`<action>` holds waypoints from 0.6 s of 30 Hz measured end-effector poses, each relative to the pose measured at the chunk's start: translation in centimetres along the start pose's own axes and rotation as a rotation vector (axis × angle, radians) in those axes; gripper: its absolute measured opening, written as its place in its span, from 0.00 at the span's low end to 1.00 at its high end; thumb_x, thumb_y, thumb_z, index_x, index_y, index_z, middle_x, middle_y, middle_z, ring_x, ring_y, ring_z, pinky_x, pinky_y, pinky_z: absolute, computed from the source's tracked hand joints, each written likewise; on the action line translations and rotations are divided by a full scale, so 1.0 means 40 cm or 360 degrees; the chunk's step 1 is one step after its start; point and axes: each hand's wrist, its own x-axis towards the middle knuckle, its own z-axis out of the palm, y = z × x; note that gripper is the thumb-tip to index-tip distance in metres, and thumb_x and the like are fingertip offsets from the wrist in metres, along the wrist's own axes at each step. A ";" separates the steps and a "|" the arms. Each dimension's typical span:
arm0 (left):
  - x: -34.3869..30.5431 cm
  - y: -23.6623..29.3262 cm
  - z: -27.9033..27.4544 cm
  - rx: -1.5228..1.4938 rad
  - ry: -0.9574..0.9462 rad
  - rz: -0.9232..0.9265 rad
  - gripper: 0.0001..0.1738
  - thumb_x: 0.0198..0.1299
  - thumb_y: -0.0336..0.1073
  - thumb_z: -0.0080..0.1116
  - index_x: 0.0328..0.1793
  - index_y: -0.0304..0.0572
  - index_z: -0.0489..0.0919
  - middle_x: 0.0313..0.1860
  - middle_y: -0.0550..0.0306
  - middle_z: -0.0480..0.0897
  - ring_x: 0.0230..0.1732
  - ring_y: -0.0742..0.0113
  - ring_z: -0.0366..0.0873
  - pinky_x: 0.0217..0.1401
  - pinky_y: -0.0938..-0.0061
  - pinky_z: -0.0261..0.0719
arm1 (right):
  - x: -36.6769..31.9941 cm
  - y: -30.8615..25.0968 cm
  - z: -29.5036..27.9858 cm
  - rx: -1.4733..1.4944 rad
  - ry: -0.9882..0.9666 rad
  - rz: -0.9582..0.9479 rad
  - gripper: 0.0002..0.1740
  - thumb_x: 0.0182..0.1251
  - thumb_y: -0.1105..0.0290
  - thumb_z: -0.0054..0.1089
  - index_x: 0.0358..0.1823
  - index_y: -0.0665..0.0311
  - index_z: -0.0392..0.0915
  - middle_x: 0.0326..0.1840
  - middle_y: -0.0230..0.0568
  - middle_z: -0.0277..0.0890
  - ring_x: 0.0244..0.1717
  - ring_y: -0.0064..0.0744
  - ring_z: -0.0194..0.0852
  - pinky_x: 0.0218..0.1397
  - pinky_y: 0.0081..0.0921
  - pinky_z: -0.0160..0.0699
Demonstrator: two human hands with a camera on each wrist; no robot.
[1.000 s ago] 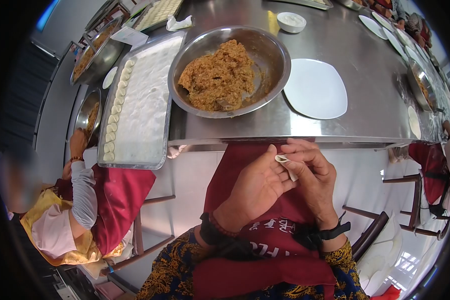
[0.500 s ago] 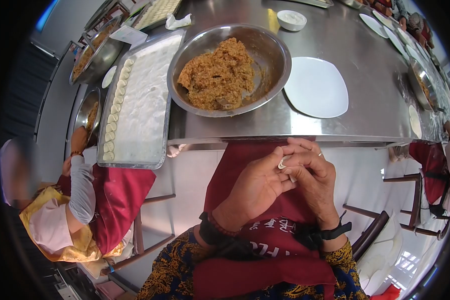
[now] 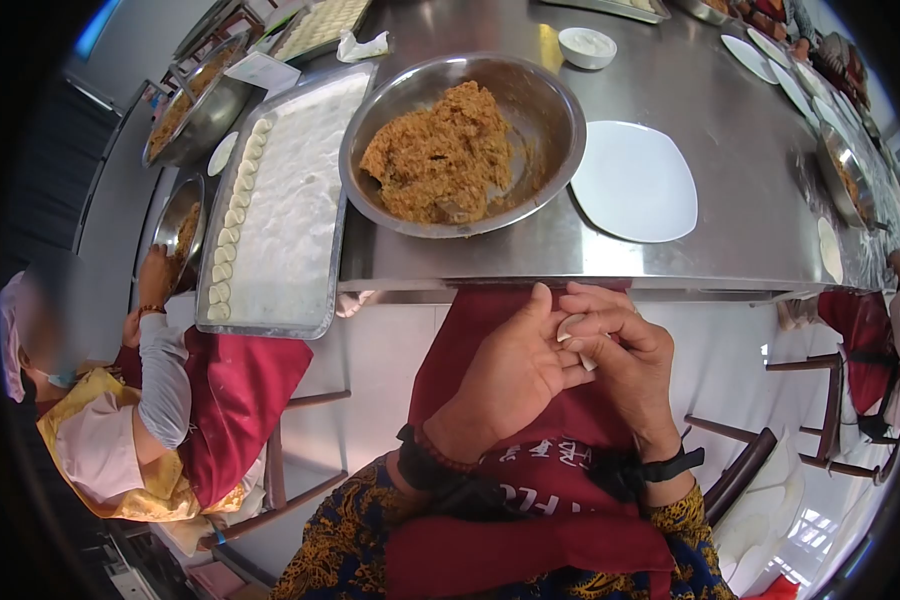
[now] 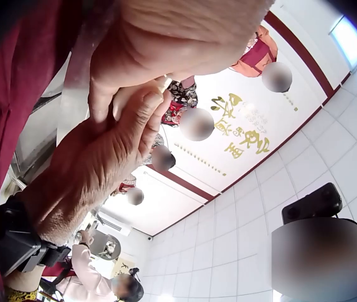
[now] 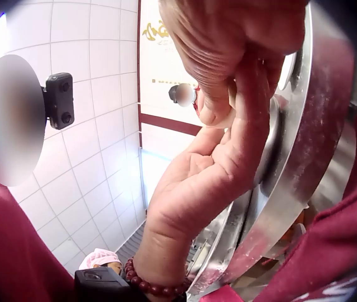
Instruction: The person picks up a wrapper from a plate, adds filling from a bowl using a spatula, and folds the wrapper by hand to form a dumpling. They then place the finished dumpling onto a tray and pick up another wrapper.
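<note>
Over the red apron, just off the table's near edge, the left hand (image 3: 505, 375) lies palm up, thumb raised, its fingers under a small folded piece of pale dough (image 3: 571, 326). Thumb and fingers of the right hand (image 3: 630, 365) pinch this dough at the left fingertips. In the left wrist view the right hand (image 4: 96, 154) presses its thumb near the dough, partly hidden by the left hand (image 4: 178, 38). The right wrist view shows the left hand (image 5: 197, 179) below the right hand (image 5: 241, 31), with a bit of dough between them.
A steel bowl of orange-brown filling (image 3: 440, 155) stands beyond the hands. Left of it lies a floured tray (image 3: 290, 210) with a row of shaped dough pieces; right, a square white plate (image 3: 635, 185) and a small white bowl (image 3: 587, 48). Another person (image 3: 165, 400) sits at the left.
The dough, at first a long open fold, is now bent into a smaller shape at the fingertips. The left thumb moved in towards it, then away again. The right hand keeps its pinch.
</note>
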 end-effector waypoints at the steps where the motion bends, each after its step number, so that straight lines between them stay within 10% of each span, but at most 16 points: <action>1: 0.002 0.001 -0.001 -0.0001 -0.0002 0.0005 0.31 0.78 0.54 0.35 0.66 0.29 0.68 0.62 0.45 0.75 0.65 0.58 0.74 0.73 0.51 0.67 | -0.001 0.001 0.000 0.0147 0.0035 0.0083 0.08 0.56 0.83 0.66 0.37 0.66 0.86 0.52 0.46 0.83 0.64 0.36 0.74 0.63 0.29 0.74; 18: 0.009 -0.019 -0.010 0.0053 -0.0013 -0.0004 0.32 0.77 0.60 0.29 0.67 0.40 0.66 0.59 0.52 0.75 0.62 0.60 0.74 0.69 0.52 0.71 | -0.003 -0.009 0.001 -0.0189 -0.0028 0.0048 0.06 0.57 0.80 0.65 0.37 0.67 0.86 0.50 0.43 0.85 0.66 0.43 0.72 0.66 0.35 0.71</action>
